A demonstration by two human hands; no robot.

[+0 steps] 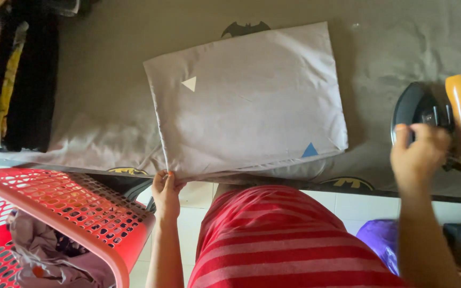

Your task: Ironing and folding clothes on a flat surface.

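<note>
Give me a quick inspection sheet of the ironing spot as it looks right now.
Surface: grey sheet with bat prints covers the ironing surface.
Job's things: folded grey pillowcase with small triangles lies flat; iron with orange handle sits to its right.
Clutter: stack of dark folded clothes at far left.
Grippers: left hand pinches the pillowcase's near corner; right hand rests against the iron, grip unclear.
Cables: nothing seen.
Surroundings: red laundry basket with crumpled clothes at lower left; purple bag by the tiled floor at right.
</note>
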